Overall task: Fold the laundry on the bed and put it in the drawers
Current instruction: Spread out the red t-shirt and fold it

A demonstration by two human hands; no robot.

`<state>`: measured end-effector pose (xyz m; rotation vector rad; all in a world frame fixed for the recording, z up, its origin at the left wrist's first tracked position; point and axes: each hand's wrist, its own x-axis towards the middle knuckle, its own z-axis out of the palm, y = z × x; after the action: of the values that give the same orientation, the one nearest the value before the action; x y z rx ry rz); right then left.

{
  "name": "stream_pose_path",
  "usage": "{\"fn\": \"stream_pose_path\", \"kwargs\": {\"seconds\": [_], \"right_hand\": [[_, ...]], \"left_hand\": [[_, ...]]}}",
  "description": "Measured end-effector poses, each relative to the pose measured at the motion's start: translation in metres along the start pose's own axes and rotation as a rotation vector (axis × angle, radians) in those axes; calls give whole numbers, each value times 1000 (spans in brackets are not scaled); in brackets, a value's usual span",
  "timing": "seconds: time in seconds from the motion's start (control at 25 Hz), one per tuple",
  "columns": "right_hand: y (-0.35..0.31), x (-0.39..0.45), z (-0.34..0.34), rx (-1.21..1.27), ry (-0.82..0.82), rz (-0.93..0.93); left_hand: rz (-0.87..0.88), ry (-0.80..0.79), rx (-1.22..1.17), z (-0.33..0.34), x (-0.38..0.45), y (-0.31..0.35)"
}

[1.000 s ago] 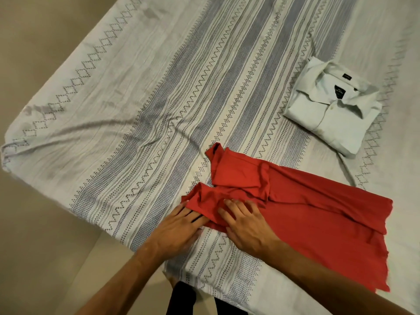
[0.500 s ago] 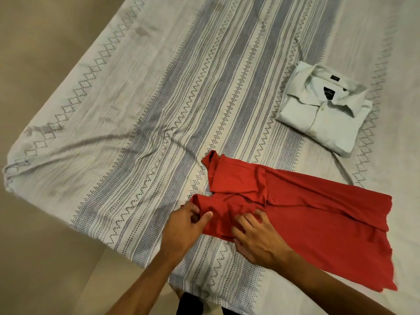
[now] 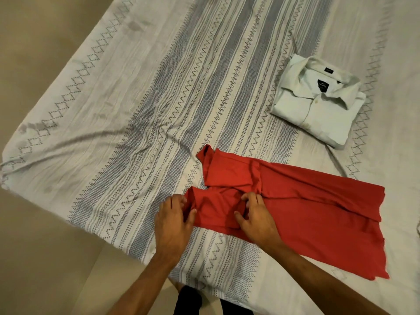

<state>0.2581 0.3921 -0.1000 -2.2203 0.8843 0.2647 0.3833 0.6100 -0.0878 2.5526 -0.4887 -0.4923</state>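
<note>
White dress shirt [image 3: 318, 103] lies folded, well beyond the right hand [image 3: 255, 218]; the red garment [image 3: 295, 205] is part-folded. Left hand [image 3: 173, 215] pinches its sleeve edge; right-hand fingers, apparently curled, gather cloth. Drawers unseen.

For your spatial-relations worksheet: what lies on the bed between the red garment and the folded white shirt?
Nothing: in the head view only bare patterned bedsheet separates the red garment from the folded white shirt.

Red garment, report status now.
Left hand pinches red garment edge; right hand grips its middle. Half folded on bed. White shirt folded, apart.
</note>
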Motion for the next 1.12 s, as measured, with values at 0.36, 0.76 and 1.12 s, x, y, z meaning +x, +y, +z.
{"fn": "stream_pose_path", "kwargs": {"seconds": [0.36, 0.76, 1.12], "right_hand": [[56, -50, -30, -472, 178, -36], [231, -65, -179, -440, 203, 211], [298, 34, -287, -706, -175, -235]], "left_hand": [[590, -280, 439, 55, -22, 24], [426, -227, 346, 93, -77, 91], [488, -345, 268, 223, -68, 290]]}}
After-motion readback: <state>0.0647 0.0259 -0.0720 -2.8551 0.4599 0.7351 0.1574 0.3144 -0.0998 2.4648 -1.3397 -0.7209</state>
